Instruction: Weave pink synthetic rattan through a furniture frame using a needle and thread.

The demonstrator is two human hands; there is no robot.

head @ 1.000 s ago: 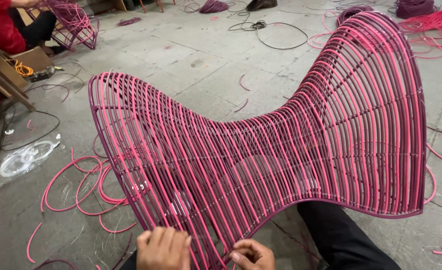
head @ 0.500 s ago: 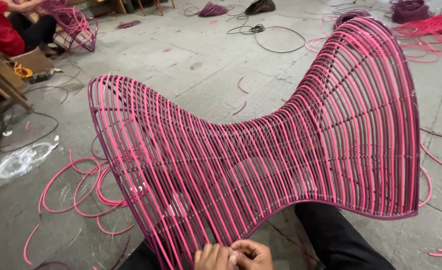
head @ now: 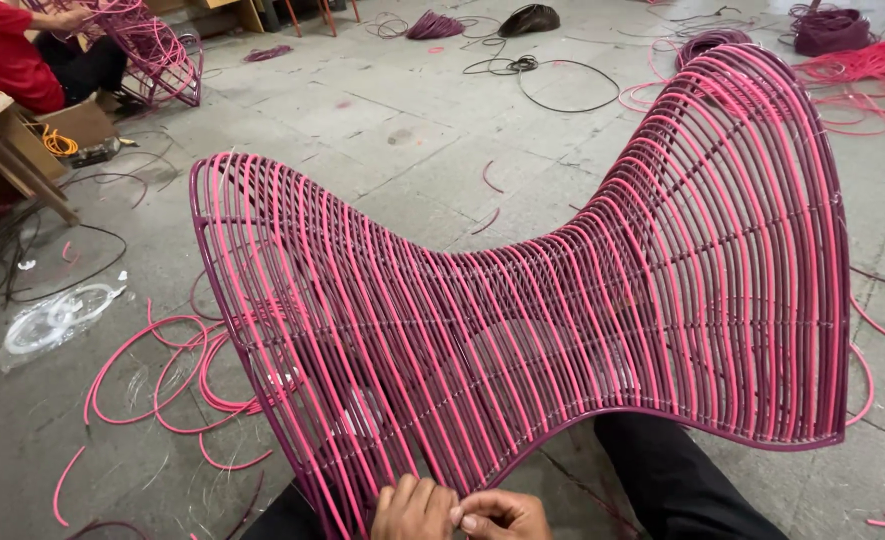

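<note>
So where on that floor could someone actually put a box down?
Bare concrete lies beyond the woven frame, before the black cable loop. Left is crowded: loose pink cords, a plastic bag. Both hands crowd its near edge.

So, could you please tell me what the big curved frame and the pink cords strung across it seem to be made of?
The curved frame looks like metal rod with a dark purple coating: thin, rigid, holding a smooth bend. The pink cords look like plastic or synthetic cord: uniform, glossy, and loose lengths curl limply on the floor. Both hands, left hand and right hand, pinch cords at the lower edge.
</note>
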